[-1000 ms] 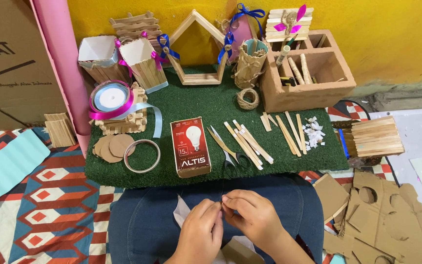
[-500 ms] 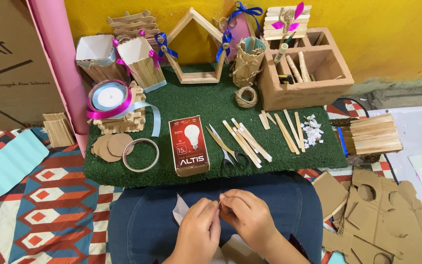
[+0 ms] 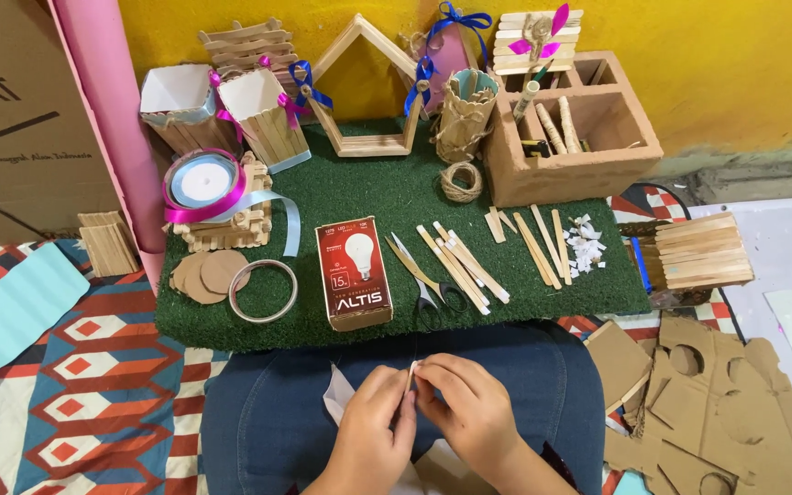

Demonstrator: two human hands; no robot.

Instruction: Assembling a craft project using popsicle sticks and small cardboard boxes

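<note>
Nearest the camera, over a lap in blue jeans (image 3: 543, 403), the left hand (image 3: 368, 435) and right hand (image 3: 465, 412) meet fingertip to fingertip. Both are closed to a fine pinch on a small pale stick piece (image 3: 412, 368), held upright between them, probably so close in order to work its tip. A white paper scrap (image 3: 336, 399) lies on the lap just beside the left hand.

Beyond the knees, a green turf mat (image 3: 368, 192) serves as the tabletop. Its near edge keeps tools within reach: scissors (image 3: 428, 284), a red bulb box (image 3: 353, 272), loose wooden sticks (image 3: 465, 261), a ring (image 3: 263, 291). Farther back stand a ribbon spool (image 3: 203, 183), a stick house frame (image 3: 359, 92) and a clay-coloured box (image 3: 579, 137).
</note>
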